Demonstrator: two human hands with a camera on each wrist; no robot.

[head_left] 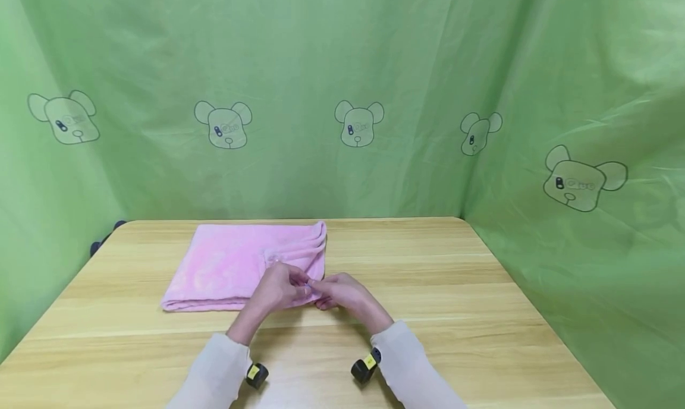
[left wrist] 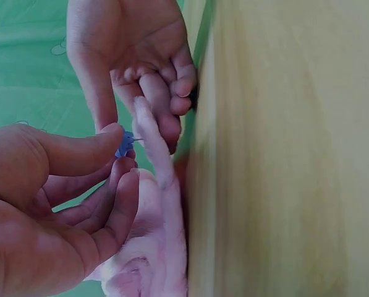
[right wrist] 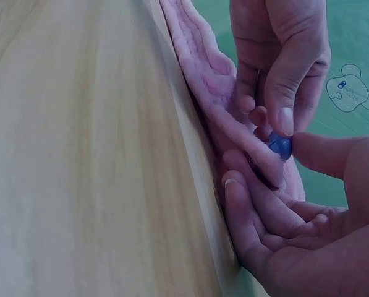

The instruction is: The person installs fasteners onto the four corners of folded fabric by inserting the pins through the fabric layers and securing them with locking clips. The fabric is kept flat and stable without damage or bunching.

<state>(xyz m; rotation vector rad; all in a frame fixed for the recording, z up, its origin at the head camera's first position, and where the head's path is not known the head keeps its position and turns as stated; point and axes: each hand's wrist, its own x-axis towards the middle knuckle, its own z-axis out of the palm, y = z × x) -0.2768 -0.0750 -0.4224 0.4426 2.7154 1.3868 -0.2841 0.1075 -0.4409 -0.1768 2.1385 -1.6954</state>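
Note:
A folded pink plush blanket (head_left: 225, 260) lies on the table, its right front corner raised slightly between the hands. My left hand (head_left: 278, 287) pinches a small blue-headed pin (left wrist: 125, 145) between thumb and fingers. In the left wrist view, the pin's thin metal shaft points at the edge of the blanket (left wrist: 154, 142). My right hand (head_left: 345, 295) holds that corner, with its fingers (right wrist: 252, 198) beneath the cloth and its thumb at the pin's blue head (right wrist: 280, 146). Fingers and cloth partly hide the pin.
A small clear, shiny item (head_left: 274, 258) rests on the blanket just beyond the left hand. The wooden table (head_left: 428, 278) extends to both sides. Green curtain (head_left: 299, 52) printed with bear heads hangs behind and at the sides.

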